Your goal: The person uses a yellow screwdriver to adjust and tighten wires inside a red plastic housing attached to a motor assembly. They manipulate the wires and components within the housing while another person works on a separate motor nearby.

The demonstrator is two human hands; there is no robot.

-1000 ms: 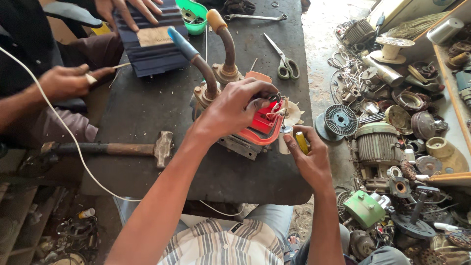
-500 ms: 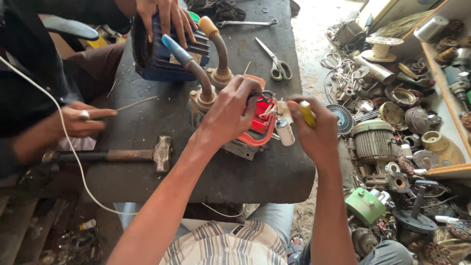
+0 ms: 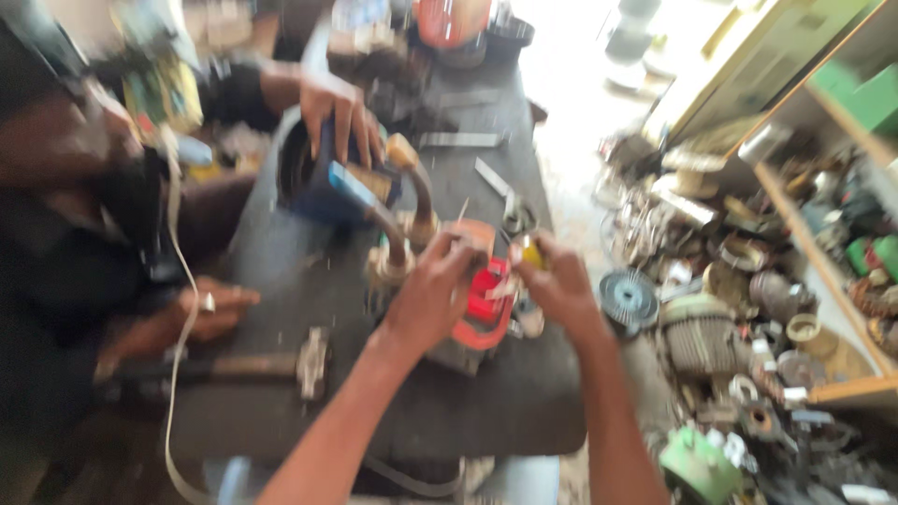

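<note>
The picture is blurred by head motion. My left hand (image 3: 432, 297) lies on top of an orange and red motor part (image 3: 484, 313) that rests on the dark workbench (image 3: 281, 281), fingers curled over it. My right hand (image 3: 558, 283) is just right of the part and grips a small yellow-handled tool (image 3: 531, 251) whose tip points at it. Two bent pipes with coloured caps (image 3: 404, 217) stand directly behind the part.
A hammer (image 3: 281, 363) lies at the bench's front left. Another person at the left rests one hand (image 3: 206, 311) on the bench and the other (image 3: 339, 110) on a blue ribbed housing (image 3: 329, 178). Scissors (image 3: 505, 198) lie behind. Scrap motor parts (image 3: 720, 318) cover the floor at right.
The camera has swung upward and the picture has blurred. My right hand with the yellow tool has moved closer to the orange part. My left hand stays on it.
</note>
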